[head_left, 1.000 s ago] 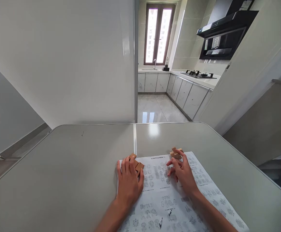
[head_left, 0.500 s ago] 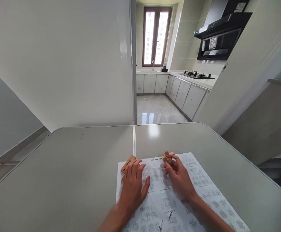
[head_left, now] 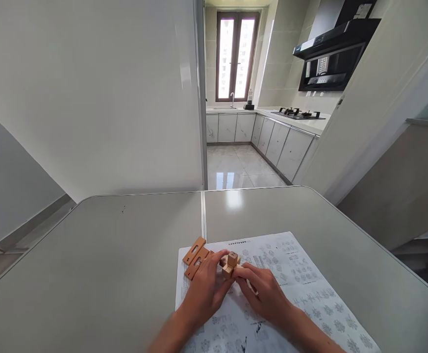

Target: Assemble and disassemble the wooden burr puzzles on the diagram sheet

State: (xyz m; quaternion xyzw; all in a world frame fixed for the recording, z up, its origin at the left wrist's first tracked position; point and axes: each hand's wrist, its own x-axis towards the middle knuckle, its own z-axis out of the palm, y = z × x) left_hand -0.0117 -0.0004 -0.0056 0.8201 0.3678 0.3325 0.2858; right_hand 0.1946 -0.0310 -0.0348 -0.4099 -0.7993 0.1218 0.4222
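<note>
Both hands meet over the printed paper sheet (head_left: 309, 279) and hold a wooden interlocking puzzle (head_left: 230, 265) made of crossed light and darker bars. On its left side, my left hand (head_left: 208, 282) has its fingers closed around the puzzle. The thumb and fingertips of my right hand (head_left: 260, 285) pinch it from the right. Just beyond my left hand lie flat brown wooden pieces with cut-out slots, an upper piece (head_left: 194, 250) and a lower piece (head_left: 196, 263), side by side at a slant. My left fingers partly cover what lies beside them.
The sheet, printed with small diagrams, lies on a grey table (head_left: 107, 264) with a seam down its middle. Beyond the table's far edge is a kitchen with a gas stove (head_left: 297, 113), a range hood (head_left: 337, 54) and white cabinets (head_left: 285, 147).
My right hand has brought the puzzle left and nearer to me. My left hand has left the flat slotted pieces, uncovering them, and now grips the puzzle too.
</note>
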